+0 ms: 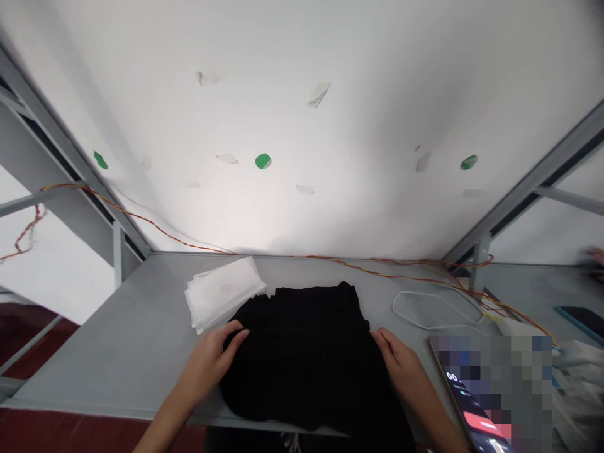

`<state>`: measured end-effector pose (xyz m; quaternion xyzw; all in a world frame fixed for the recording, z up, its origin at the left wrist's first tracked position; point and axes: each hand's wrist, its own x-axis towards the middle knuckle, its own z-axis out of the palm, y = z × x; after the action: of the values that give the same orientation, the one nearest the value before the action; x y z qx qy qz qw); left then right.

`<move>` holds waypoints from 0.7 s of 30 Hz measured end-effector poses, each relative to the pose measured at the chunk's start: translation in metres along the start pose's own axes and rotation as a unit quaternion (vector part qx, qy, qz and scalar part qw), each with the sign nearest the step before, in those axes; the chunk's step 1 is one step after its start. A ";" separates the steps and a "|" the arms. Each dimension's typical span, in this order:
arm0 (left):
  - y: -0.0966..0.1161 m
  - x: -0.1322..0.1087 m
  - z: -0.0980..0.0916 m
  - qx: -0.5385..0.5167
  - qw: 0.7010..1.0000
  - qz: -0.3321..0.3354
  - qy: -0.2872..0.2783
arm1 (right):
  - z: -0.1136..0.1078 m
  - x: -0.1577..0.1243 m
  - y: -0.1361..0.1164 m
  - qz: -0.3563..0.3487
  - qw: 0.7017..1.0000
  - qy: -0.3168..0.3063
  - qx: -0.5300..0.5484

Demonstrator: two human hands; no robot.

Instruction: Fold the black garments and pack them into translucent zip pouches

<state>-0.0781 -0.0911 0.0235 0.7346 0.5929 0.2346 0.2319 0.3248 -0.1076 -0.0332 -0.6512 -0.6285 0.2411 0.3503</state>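
Observation:
A black cloth item [302, 352], perhaps a folded garment, lies spread over the front of the grey shelf and hangs past its front edge. My left hand [219, 352] pinches its left side between thumb and fingers. On the opposite side, my right hand [394, 352] has its fingers closed on the cloth's right edge. Dark folds hide the fingertips in part. Behind my left hand sits a stack of white translucent bags or sheets [224, 292], partly touching the cloth.
To the right, a phone [467, 402] with a lit screen lies partly blurred out. A white cable [401, 311] loops behind it. Red and yellow wires [368, 270] run along the back of the grey shelf [117, 340]. Metal posts [117, 251] frame the white wall [302, 214].

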 end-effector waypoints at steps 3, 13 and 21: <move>-0.008 0.001 0.018 0.070 0.996 -0.031 0.052 | 0.004 0.003 -0.003 -0.005 0.998 0.005 -0.058; -0.022 -0.037 0.024 0.071 0.967 -0.079 0.230 | 0.019 -0.034 -0.034 -0.208 0.967 0.097 -0.109; -0.016 -0.048 0.039 0.075 0.952 -0.165 0.245 | 0.077 -0.031 -0.092 -0.224 0.960 -0.085 -0.146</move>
<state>-0.0752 -0.1372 -0.0198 0.5614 0.7606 0.3207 0.0592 0.2038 -0.1293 -0.0159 -0.5152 -0.8138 0.1167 0.2421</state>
